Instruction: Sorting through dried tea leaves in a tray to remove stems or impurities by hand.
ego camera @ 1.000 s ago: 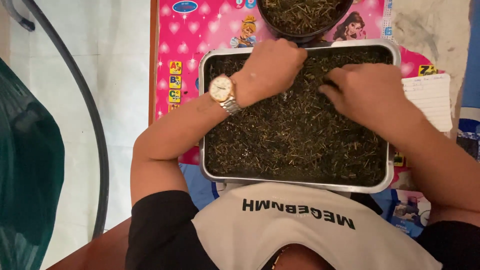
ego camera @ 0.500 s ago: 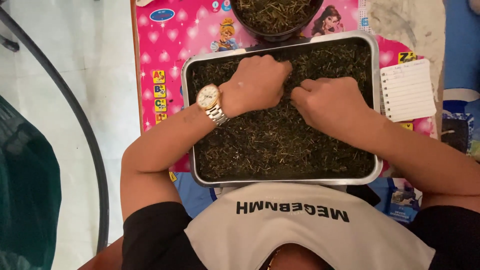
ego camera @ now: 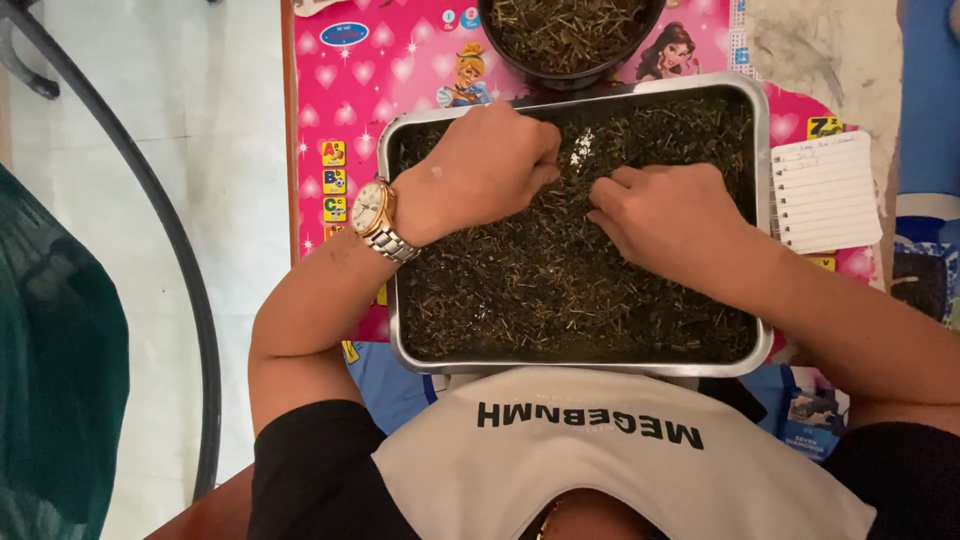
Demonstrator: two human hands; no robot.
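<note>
A rectangular metal tray (ego camera: 768,330) sits in front of me, filled with dark dried plant bits (ego camera: 560,290). My left hand (ego camera: 485,165), with a gold wristwatch (ego camera: 378,215) on the wrist, rests in the upper middle of the tray with curled fingers pressed into the bits. My right hand (ego camera: 665,215) lies just right of it, fingers bent down into the same material. A small bare patch of shiny tray bottom (ego camera: 581,150) shows between the two hands. Whether either hand pinches any bits is hidden.
A dark round bowl (ego camera: 570,35) with the same dried material stands beyond the tray. The tray lies on a pink cartoon-printed mat (ego camera: 340,90). A lined spiral notepad (ego camera: 825,190) lies to the right. A dark curved tube (ego camera: 190,300) runs across the tiled floor at the left.
Both hands have shifted within the tray, ending close together in its upper middle. A small bare spot of tray bottom now shows between them.
</note>
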